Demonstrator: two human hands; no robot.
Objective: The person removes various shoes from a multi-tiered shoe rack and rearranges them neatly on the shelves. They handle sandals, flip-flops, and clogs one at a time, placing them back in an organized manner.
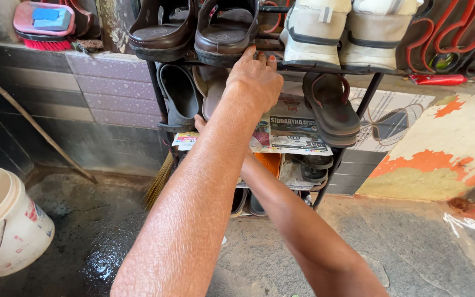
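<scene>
A black metal shoe rack (375, 88) stands against the wall. My left hand (257, 80) reaches up to its top shelf, and the fingertips press on the front bar just under a brown sandal (224, 33). My right forearm crosses under the left arm toward the middle shelf, which is lined with newspaper (292, 135). Of my right hand (198, 122) only one fingertip shows, by the paper's left edge; the rest is hidden behind my left forearm. A second brown sandal (160, 30) and a pair of beige shoes (347, 30) sit on the top shelf.
Dark slippers (180, 96) and a flip-flop (331, 110) lean on the middle shelf, with more footwear below. A white bucket (4, 225) stands on the wet floor at left. A broom (158, 181) leans by the rack. A pink scrub brush (44, 25) lies on the ledge.
</scene>
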